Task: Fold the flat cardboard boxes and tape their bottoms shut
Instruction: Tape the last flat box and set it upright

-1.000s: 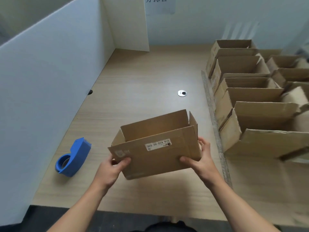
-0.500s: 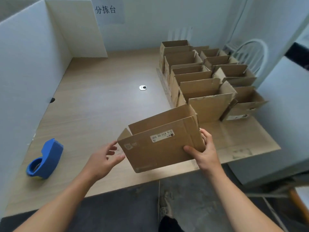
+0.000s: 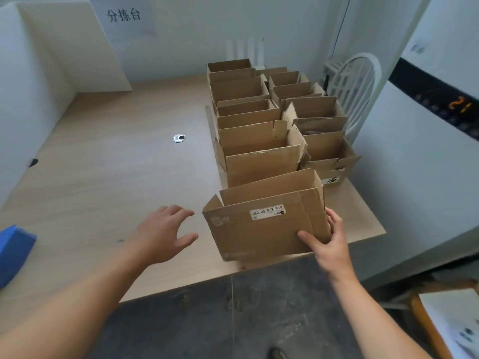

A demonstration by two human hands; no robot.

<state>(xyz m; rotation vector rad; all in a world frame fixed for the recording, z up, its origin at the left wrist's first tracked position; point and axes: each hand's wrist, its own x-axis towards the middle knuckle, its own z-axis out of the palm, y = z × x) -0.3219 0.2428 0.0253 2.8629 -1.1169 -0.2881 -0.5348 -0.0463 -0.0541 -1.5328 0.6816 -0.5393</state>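
Note:
An assembled cardboard box (image 3: 259,229) with a white label on its near side stands open-topped at the table's front right, right behind the row of finished boxes (image 3: 248,141). My right hand (image 3: 326,239) grips its lower right corner, thumb on the front face. Apart from the box, my left hand (image 3: 163,234) hovers to its left over the table with fingers spread, holding nothing. At the far left edge lies the blue tape dispenser (image 3: 13,252), partly cut off.
The wooden table (image 3: 116,177) has a round cable grommet (image 3: 179,138) in the middle. White partitions (image 3: 31,81) stand on the left and at the back. A white chair (image 3: 355,84) and a white appliance (image 3: 427,141) stand to the right. Dark floor lies below the front edge.
My left hand has let go of the box and drawn away to the left. My right hand carried the box rightward to the end of the row of finished boxes.

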